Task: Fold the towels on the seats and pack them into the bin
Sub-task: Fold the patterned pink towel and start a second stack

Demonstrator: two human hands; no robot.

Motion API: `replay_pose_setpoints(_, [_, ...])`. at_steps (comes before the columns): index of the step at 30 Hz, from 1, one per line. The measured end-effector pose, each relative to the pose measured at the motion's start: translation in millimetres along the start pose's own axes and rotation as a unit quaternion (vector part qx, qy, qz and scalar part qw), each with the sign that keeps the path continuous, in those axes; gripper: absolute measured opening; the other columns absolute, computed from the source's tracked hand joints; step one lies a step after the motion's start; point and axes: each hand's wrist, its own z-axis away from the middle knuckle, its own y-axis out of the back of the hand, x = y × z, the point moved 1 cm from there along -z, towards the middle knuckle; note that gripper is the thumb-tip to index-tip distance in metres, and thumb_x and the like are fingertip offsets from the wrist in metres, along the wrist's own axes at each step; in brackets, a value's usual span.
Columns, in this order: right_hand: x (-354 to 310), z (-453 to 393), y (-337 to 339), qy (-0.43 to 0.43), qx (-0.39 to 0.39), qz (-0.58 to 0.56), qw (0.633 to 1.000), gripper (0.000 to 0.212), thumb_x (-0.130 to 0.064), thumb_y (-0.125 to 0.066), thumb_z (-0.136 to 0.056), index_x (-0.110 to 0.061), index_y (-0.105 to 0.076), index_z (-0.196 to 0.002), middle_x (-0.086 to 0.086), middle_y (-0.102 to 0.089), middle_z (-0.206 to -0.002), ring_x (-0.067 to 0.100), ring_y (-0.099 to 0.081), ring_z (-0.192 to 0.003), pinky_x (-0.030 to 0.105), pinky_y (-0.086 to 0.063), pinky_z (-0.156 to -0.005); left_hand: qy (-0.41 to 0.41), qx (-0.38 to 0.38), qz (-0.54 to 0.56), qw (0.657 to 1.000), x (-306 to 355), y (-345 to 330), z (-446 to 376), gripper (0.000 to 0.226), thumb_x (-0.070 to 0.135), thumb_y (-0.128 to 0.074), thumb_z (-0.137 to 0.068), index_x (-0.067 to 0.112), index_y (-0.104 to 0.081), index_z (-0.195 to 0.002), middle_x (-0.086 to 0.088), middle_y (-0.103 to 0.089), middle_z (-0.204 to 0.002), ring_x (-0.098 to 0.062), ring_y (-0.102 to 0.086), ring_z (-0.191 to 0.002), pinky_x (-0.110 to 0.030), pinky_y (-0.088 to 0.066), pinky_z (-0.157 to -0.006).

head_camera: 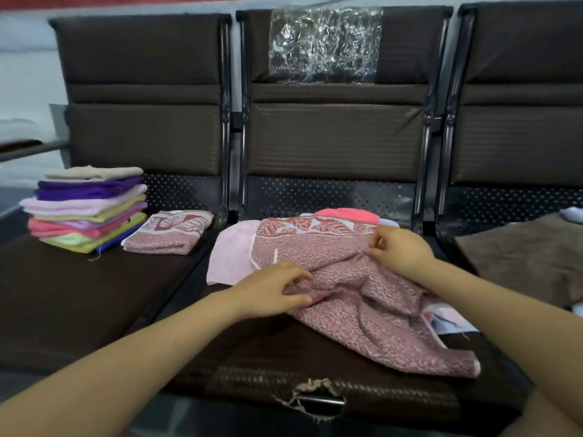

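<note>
- Head view, far left: a stack of folded towels [85, 209] sits on the left seat [63, 298], squared up and pushed toward the back, which leaves the front of that cushion free as a landing place.
- Just right of the stack, 1 folded patterned towel [168, 231] lies apart from it, near the seat's right edge, probably parked there until it joins the pile.
- On the middle seat [284, 367], the left hand [271, 291] pinches a bunched fold of the pink woven towel [356, 279], thumb and fingers curled onto the cloth, likely hunting for an edge to pull flat.
- The towel is rumpled, draped over other cloths, including a pale pink towel [230, 257], and its lower corner lies close to the seat's front edge.
- The right hand [397, 247] pinches the same towel's upper right part, fingers closed on the fabric, so both hands can spread it.
- Far right, a brown towel [520, 257] covers the right seat, so room there is tight.
- No bin is in view.
</note>
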Motion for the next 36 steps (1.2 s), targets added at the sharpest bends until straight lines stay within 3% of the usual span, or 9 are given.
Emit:
replay_pose_setpoints(5, [-8, 1, -7, 0.097, 0.015, 0.046, 0.994, 0.012, -0.017, -0.057, -0.084, -0.021, -0.061, -0.094, -0.002, -0.065, -0.097, 0.022, -0.058, -0.094, 0.03, -0.036, -0.065, 0.001, -0.015, -0.024, 1.0, 6, -25, -25, 0.041, 0.049, -0.065, -0.084, 0.026, -0.061, -0.117, 0.003, -0.056, -0.103, -0.011, -0.054, -0.096, -0.027, -0.044, -0.083])
replay_pose_setpoints(10, [-27, 21, 1, 0.183, -0.099, 0.001, 0.978, 0.017, -0.039, -0.057, -0.092, -0.024, -0.066, -0.095, -0.011, -0.06, -0.078, 0.012, -0.055, -0.075, 0.032, -0.046, -0.069, -0.063, 0.005, -0.041, 0.997, -5, -26, -34, 0.014, 0.033, -0.058, -0.093, 0.023, -0.067, -0.097, 0.013, -0.054, -0.087, -0.007, -0.053, -0.085, -0.024, -0.038, -0.074])
replay_pose_setpoints(13, [-41, 37, 9, 0.154, -0.224, -0.117, 0.955, 0.033, -0.059, -0.057, -0.086, -0.028, -0.067, -0.084, -0.014, -0.062, -0.077, 0.005, -0.055, -0.071, 0.027, -0.044, -0.068, -0.063, 0.065, 0.08, 0.993, -5, -11, -28, 0.017, 0.027, -0.05, -0.096, 0.029, -0.056, -0.08, 0.018, -0.054, -0.075, 0.003, -0.051, -0.075, -0.018, -0.039, -0.072])
replay_pose_setpoints(18, [-52, 49, 11, 0.077, -0.342, -0.263, 0.899, 0.01, -0.04, -0.069, -0.086, -0.033, -0.064, -0.081, -0.021, -0.069, -0.077, -0.003, -0.064, -0.074, 0.011, -0.046, -0.066, 0.029, 0.256, 0.222, 0.94, 1, 44, -9, 0.018, 0.023, -0.049, -0.098, 0.025, -0.056, -0.081, 0.012, -0.058, -0.08, 0.008, -0.051, -0.077, -0.011, -0.038, -0.076])
replay_pose_setpoints(23, [-59, 42, 22, 0.02, -0.274, -0.409, 0.87, 0.029, -0.036, -0.073, -0.081, -0.01, -0.068, -0.093, 0.01, -0.072, -0.097, 0.028, -0.068, -0.087, 0.038, -0.051, -0.088, 0.14, 0.228, 0.158, 0.95, -26, 70, 9, 0.018, 0.024, -0.051, -0.097, 0.02, -0.059, -0.081, 0.002, -0.059, -0.077, -0.006, -0.051, -0.071, -0.024, -0.039, -0.066])
replay_pose_setpoints(26, [-43, 37, 26, -0.02, -0.284, -0.467, 0.837, 0.045, -0.04, -0.08, -0.073, -0.008, -0.068, -0.103, 0.013, -0.067, -0.116, 0.028, -0.065, -0.103, 0.04, -0.046, -0.101, 0.17, 0.158, 0.095, 0.968, -45, 57, 13, 0.018, 0.027, -0.059, -0.094, 0.012, -0.066, -0.088, -0.009, -0.065, -0.085, -0.015, -0.056, -0.08, -0.022, -0.039, -0.066])
replay_pose_setpoints(29, [-22, 31, 38, -0.078, -0.335, -0.503, 0.793, 0.041, -0.023, -0.067, -0.085, -0.004, -0.062, -0.121, 0.015, -0.068, -0.118, 0.03, -0.065, -0.109, 0.041, -0.046, -0.101, 0.165, 0.167, 0.132, 0.963, -49, 55, 5, 0.022, 0.029, -0.064, -0.09, 0.009, -0.07, -0.084, -0.004, -0.065, -0.079, -0.015, -0.057, -0.079, -0.023, -0.041, -0.069])
replay_pose_setpoints(33, [5, 24, 58, -0.089, -0.36, -0.427, 0.825, 0.033, -0.018, -0.065, -0.087, -0.002, -0.064, -0.115, 0.017, -0.068, -0.114, 0.027, -0.068, -0.101, 0.035, -0.053, -0.091, 0.163, 0.194, 0.1, 0.962, -56, 57, -7, 0.022, 0.031, -0.066, -0.089, 0.011, -0.07, -0.079, -0.004, -0.068, -0.079, -0.017, -0.061, -0.08, -0.036, -0.046, -0.075])
replay_pose_setpoints(36, [31, 19, 59, -0.106, -0.334, -0.39, 0.851, 0.052, -0.031, -0.081, -0.074, 0.003, -0.064, -0.109, 0.024, -0.061, -0.103, 0.029, -0.06, -0.087, 0.031, -0.048, -0.081, 0.152, 0.21, 0.061, 0.964, -64, 55, -17, 0.018, 0.031, -0.067, -0.088, 0.016, -0.069, -0.077, 0.001, -0.067, -0.076, -0.017, -0.061, -0.079, -0.033, -0.044, -0.071])
